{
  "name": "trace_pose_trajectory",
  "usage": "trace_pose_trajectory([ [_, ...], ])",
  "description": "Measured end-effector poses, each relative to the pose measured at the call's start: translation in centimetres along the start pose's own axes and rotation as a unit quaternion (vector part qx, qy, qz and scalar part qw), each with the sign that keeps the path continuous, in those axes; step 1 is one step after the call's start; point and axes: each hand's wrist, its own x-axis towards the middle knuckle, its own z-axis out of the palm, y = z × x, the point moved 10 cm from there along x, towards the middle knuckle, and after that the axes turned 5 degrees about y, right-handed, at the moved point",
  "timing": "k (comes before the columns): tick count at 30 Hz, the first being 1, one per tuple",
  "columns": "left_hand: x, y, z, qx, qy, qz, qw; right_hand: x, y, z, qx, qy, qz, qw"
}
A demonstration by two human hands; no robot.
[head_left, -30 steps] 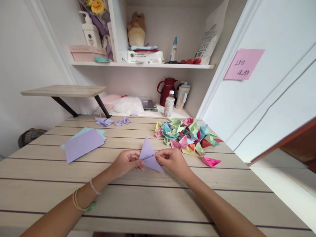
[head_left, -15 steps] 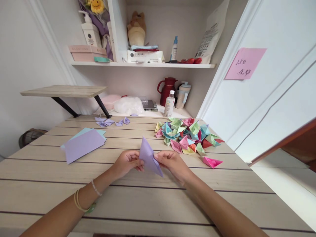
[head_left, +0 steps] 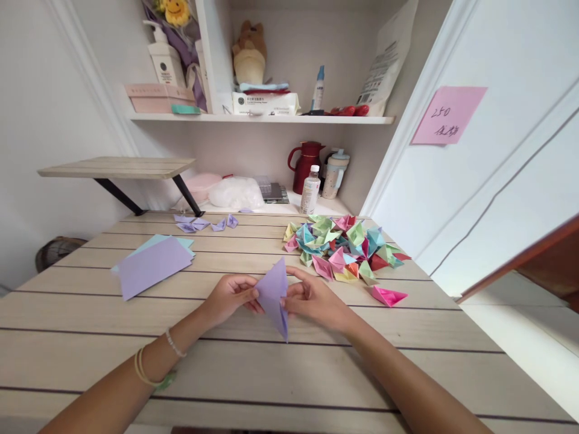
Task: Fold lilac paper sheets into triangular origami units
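Observation:
Between my hands, above the wooden table (head_left: 253,386), is a folded sheet of purple paper (head_left: 274,295) with a pointed top and bottom. My left hand (head_left: 235,295) pinches its left corner between thumb and fingers. At the right edge, my right hand (head_left: 312,299) grips the paper with the thumb in front; the index finger stretches behind its upper part. To the right lies a heap of colourful paper boats (head_left: 337,244), and a bright pink paper boat (head_left: 389,296) sits apart in front of it. A stack of purple and light blue sheets (head_left: 156,268) lies to the left.
Several small purple folded pieces (head_left: 200,223) lie at the table's back left, near a raised wooden stand (head_left: 117,167). Behind the heap stand a clear bottle (head_left: 310,191), a red jug (head_left: 309,166) and a light tumbler (head_left: 335,175) under a white shelf (head_left: 266,119).
The purple paper has turned more upright, its top tip moving right and its lower tip moving down and left. My right hand's fingers have shifted along its edge, the index finger extending.

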Motion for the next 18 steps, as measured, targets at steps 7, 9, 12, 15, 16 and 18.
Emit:
trace_pose_trajectory([
  [7, 0.0, -0.4, 0.3, -0.017, -0.017, -0.006, 1.000, -0.1, -1.0, 0.9, -0.048, -0.031, -0.058, 0.997],
  [9, -0.2, -0.7, 0.9, -0.018, -0.042, -0.021, 0.999, -0.1, -0.9, 1.0, -0.062, -0.036, -0.055, 0.996],
  [12, -0.6, -1.4, 2.1, -0.020, -0.081, -0.053, 0.995, -0.4, -1.2, 1.2, -0.112, -0.032, -0.078, 0.990],
  [15, -0.7, -1.5, 2.0, -0.048, -0.060, -0.062, 0.995, -0.7, -2.4, 1.1, -0.194, 0.005, -0.142, 0.971],
  [16, -0.6, -1.4, 1.8, -0.063, -0.042, -0.060, 0.995, -0.9, -3.0, 0.9, -0.215, 0.026, -0.170, 0.961],
  [18, -0.5, -1.4, 1.2, -0.093, -0.010, -0.061, 0.994, -1.2, -3.9, 0.5, -0.244, 0.064, -0.221, 0.942],
])
